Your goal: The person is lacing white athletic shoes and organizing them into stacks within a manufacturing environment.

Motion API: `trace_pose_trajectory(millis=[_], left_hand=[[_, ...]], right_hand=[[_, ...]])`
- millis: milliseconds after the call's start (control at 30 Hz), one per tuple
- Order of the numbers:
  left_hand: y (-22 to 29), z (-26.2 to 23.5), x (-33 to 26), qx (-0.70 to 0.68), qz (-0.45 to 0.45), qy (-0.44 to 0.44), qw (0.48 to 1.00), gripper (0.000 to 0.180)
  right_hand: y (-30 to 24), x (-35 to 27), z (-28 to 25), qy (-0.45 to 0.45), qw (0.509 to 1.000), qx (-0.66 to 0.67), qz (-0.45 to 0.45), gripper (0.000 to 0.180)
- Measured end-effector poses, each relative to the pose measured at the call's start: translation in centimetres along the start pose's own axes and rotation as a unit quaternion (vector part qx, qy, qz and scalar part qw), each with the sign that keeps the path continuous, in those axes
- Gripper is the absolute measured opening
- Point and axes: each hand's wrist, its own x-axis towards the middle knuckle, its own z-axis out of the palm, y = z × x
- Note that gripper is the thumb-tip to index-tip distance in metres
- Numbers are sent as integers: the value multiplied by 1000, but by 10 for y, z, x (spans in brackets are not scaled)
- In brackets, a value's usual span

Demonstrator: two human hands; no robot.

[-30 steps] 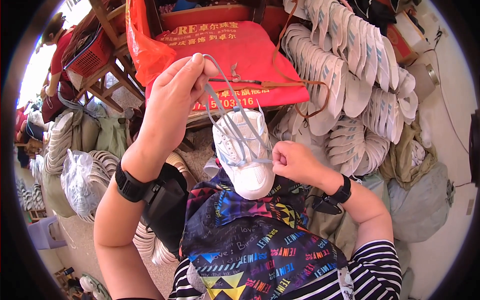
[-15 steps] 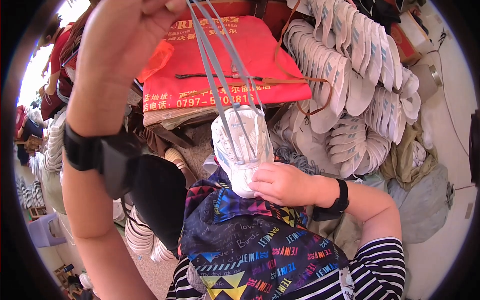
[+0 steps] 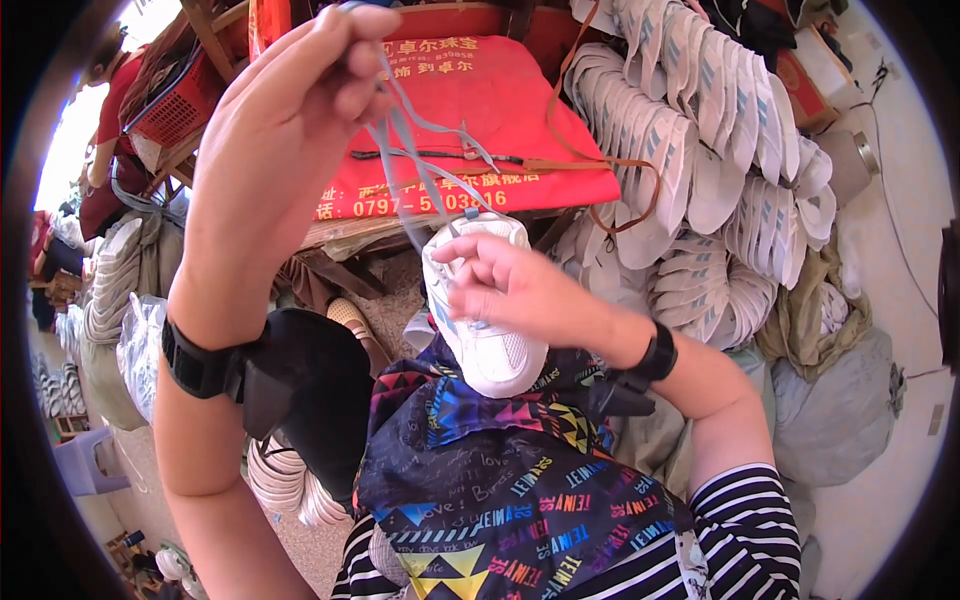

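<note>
A white sports shoe [image 3: 505,365] with mesh panels and grey-blue trim rests on my lap, its toe pointing toward me. Up at the top left, my left hand [image 3: 310,100] is closed on grey-blue shoelaces [image 3: 400,190], which run down to the shoe. One loose lace end hangs off to the right of that hand. My right hand [image 3: 510,285] lies over the middle of the shoe, fingers loosely bent and apart beside the laces near the upper eyelets. It covers part of the lacing.
Beyond the shoe is a low table with a red printed bag [image 3: 480,100], a brown cord [image 3: 650,190] across it. Many nested white shoe uppers [image 3: 640,130] are heaped at the right, by grey sacks [image 3: 840,400]. A red basket [image 3: 175,105] and a purple stool [image 3: 90,460] stand left.
My right hand has moved from the shoe's toe up over its lacing. The left hand has come lower and nearer, and the laces have gone from taut to slacker.
</note>
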Motion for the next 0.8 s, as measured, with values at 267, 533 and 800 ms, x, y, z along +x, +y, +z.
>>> trace_pose_trajectory(millis=[267, 533, 800], left_hand=[[-7, -155, -84, -184, -104, 312, 926, 23], [-28, -275, -200, -246, -191, 492, 813, 11], [-33, -366, -268, -229, -235, 557, 763, 8]], right_hand=[[-34, 8, -85, 33, 967, 247, 49, 21], [5, -28, -136, 190, 924, 289, 161, 17], [2, -59, -204, 268, 875, 385, 120, 24]])
